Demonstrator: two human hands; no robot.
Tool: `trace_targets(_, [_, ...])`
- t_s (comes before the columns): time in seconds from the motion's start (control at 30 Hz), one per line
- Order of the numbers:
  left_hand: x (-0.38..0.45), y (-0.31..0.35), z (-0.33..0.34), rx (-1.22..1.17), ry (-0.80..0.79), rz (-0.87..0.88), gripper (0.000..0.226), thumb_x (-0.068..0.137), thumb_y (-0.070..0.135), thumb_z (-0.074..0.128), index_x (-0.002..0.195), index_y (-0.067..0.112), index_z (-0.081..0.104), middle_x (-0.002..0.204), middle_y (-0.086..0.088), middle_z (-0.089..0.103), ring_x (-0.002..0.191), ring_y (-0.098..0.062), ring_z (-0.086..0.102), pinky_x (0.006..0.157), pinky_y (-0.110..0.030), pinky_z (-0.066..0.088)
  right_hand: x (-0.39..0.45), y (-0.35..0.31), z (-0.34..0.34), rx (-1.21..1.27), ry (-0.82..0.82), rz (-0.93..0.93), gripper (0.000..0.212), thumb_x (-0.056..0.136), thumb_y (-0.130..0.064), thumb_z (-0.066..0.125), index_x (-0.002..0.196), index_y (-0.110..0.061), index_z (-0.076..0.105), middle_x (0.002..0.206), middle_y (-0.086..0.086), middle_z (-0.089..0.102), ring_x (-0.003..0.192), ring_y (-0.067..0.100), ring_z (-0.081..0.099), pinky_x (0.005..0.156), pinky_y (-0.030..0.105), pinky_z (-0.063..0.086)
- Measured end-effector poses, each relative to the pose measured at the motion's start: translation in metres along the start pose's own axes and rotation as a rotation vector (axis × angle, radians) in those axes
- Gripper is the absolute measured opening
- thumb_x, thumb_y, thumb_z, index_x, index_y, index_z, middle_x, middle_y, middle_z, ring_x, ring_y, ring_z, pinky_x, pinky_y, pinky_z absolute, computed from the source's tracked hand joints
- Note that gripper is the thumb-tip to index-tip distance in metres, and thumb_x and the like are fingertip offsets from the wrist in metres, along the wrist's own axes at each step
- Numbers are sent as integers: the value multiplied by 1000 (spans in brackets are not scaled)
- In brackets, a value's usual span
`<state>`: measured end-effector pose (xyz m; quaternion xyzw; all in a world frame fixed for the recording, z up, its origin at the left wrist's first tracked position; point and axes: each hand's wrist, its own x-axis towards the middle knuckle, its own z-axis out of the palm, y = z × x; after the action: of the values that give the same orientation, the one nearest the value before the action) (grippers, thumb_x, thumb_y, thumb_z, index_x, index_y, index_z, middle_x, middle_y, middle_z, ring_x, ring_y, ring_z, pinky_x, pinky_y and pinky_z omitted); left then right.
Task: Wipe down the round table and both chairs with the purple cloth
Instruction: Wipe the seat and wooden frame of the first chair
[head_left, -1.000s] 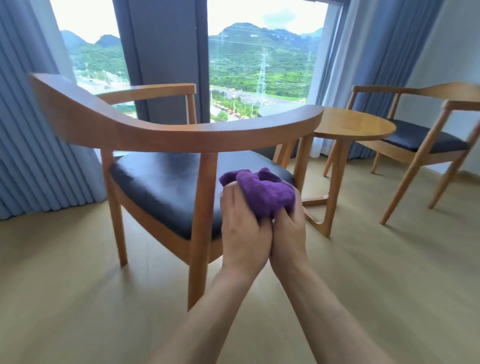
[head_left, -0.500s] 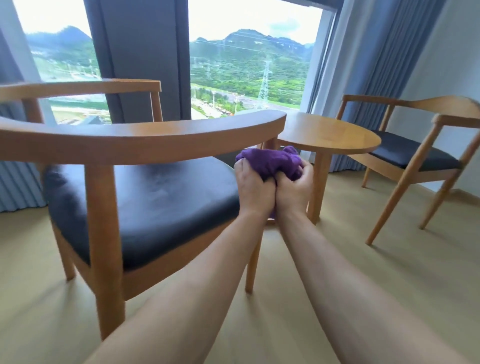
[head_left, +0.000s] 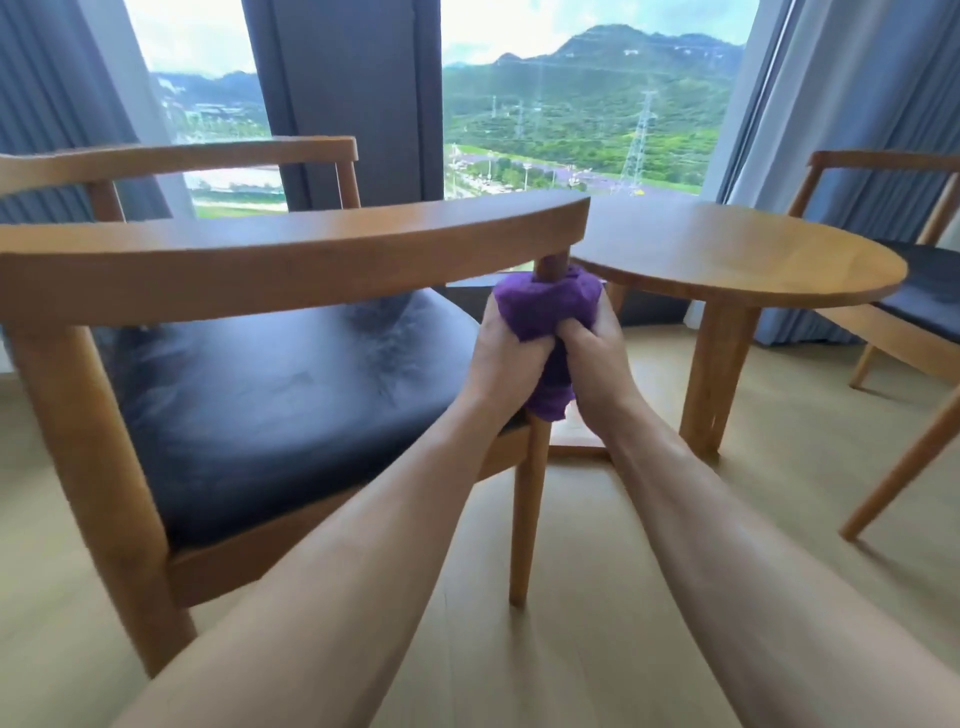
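The purple cloth (head_left: 545, 306) is wrapped round the upper part of the near chair's front right leg, just under the curved armrest. My left hand (head_left: 498, 358) and my right hand (head_left: 595, 364) both grip the cloth from either side, squeezing it against the leg. The near wooden chair (head_left: 291, 254) has a black padded seat and fills the left half of the view. The round wooden table (head_left: 737, 254) stands just right of the hands. The second chair (head_left: 904, 291) is at the far right, partly cut off.
A large window (head_left: 571, 104) with grey-blue curtains (head_left: 852, 104) on both sides lies behind the furniture. The floor (head_left: 613, 597) is light wood. The table's leg (head_left: 711, 374) stands close to my right hand.
The view has moved closer and lower. My hands carried the cloth from in front of the seat up to the chair's front right leg and closed it round the leg.
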<state>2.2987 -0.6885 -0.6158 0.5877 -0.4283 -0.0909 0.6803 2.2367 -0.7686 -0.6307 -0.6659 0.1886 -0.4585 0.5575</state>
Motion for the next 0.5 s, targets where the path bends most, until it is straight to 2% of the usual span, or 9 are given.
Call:
trace_targets(0.07, [-14, -15, -3, 42, -85, -35, 25, 76, 19, 61, 89, 41, 55, 74, 38, 65, 74, 20, 62, 57, 1, 43, -16, 22, -4, 2, -43, 70, 47, 86, -24, 58, 132, -22, 52, 119, 3, 66, 108, 16, 67, 94, 38, 57])
trace_targets(0.17, [-12, -29, -6, 144, -138, -90, 44, 79, -1, 61, 91, 42, 59, 76, 24, 69, 76, 11, 66, 58, -4, 47, -24, 31, -8, 20, -68, 136, 49, 84, -27, 62, 131, -20, 52, 118, 4, 67, 106, 17, 68, 89, 34, 58])
trace_targets(0.27, [0, -17, -7, 211, -151, -99, 46, 73, -10, 59, 106, 22, 62, 94, 4, 69, 87, -8, 64, 71, -17, 51, -13, 12, -7, -2, -53, 108, 48, 76, -15, 60, 124, -13, 55, 113, 9, 67, 103, 21, 68, 85, 35, 57])
trace_targets(0.37, [20, 10, -8, 150, -24, -19, 46, 68, -11, 58, 110, 5, 64, 96, -7, 68, 91, -18, 65, 77, -26, 54, 10, -20, -4, 11, -19, -28, 46, 70, -8, 56, 116, -13, 58, 105, 9, 67, 96, 17, 68, 78, 29, 57])
trace_targets(0.43, [26, 23, -7, 96, -6, 9, 39, 69, -11, 59, 104, 2, 67, 91, -9, 69, 85, -15, 66, 74, -29, 55, 22, -35, 0, 9, 21, -76, 46, 66, -10, 55, 112, -16, 58, 100, 4, 67, 90, 10, 68, 73, 24, 56])
trace_targets(0.5, [18, 21, -7, 103, -15, -21, 34, 75, -8, 60, 104, 8, 67, 87, 0, 68, 73, 2, 63, 67, -20, 51, 17, -30, 4, -2, 43, -52, 49, 65, -10, 55, 114, -18, 59, 104, 4, 68, 93, 12, 67, 77, 26, 56])
